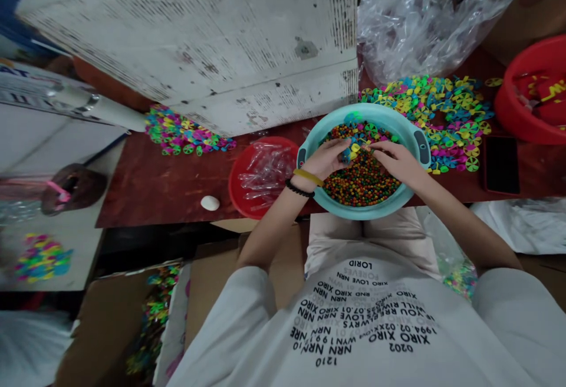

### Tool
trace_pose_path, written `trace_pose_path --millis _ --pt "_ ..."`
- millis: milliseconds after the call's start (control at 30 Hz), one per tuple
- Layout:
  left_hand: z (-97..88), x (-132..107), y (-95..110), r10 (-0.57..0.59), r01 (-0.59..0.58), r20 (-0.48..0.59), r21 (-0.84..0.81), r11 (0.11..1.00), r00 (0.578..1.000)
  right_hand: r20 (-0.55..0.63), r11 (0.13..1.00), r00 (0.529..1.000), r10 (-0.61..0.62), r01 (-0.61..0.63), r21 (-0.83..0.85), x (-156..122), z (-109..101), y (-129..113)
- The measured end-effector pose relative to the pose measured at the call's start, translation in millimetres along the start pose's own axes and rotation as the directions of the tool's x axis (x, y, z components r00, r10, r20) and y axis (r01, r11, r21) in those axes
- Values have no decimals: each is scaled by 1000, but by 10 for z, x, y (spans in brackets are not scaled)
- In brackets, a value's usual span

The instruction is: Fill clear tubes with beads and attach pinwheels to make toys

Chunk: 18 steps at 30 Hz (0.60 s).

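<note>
My left hand (325, 160), wearing a yellow band and a black beaded bracelet, is over a teal plastic basin (411, 139) and grips a small blue-and-yellow plastic piece (349, 152). My right hand (398, 163) comes in from the other side, its fingertips close to that piece. I cannot tell whether they hold anything. Below both hands, the basin is filled with small multicoloured beads (362, 179). Some pinwheel-shaped plastic pieces (442, 117) lie in a heap just beyond the basin.
On the reddish-brown table (141, 180) are a second pinwheel heap (186, 133), a red bowl of clear plastic tubes (263, 177), a white egg-shaped object (210, 203), a black phone (501, 164) and a red basin (530, 95). A large white printed sheet (190, 39) and clear plastic bag (411, 21) rise behind.
</note>
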<state>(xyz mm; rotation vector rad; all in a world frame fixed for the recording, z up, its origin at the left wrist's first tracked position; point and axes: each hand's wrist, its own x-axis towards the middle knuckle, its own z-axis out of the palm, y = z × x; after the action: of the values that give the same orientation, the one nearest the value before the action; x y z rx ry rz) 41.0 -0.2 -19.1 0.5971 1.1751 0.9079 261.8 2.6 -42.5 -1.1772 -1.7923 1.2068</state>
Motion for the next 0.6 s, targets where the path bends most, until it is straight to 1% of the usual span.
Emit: trace_pose_path --millis 67,100,200,300,367,433,533,600 --pt "-10 7 0 -19 20 13 -13 1000 1000 4 1000 1000 14 -14 -6 1 32 -10" --pt "-20 9 1 -8 8 15 -6 1000 1000 7 1000 1000 16 -16 -8 -4 43 -14" --pt "-61 4 2 92 -95 46 57 994 995 -3 1000 1000 3 -3 -27 -31 53 -32" --pt "-109 12 -9 217 -234 112 177 956 970 6 997 1000 -28 29 -67 -56 42 -53" --pt "-141 34 -19 305 -342 165 297 892 938 34 994 998 -49 52 -96 -63 34 -62" --pt "-164 50 -25 387 -447 225 403 799 894 51 989 997 -64 70 -128 -61 30 -65" --pt "-159 25 -15 488 -570 299 513 642 820 65 979 993 -98 107 -173 -53 25 -70" --pt "-133 -27 2 556 -632 336 583 511 760 72 979 990 -119 129 -158 -56 20 -81"
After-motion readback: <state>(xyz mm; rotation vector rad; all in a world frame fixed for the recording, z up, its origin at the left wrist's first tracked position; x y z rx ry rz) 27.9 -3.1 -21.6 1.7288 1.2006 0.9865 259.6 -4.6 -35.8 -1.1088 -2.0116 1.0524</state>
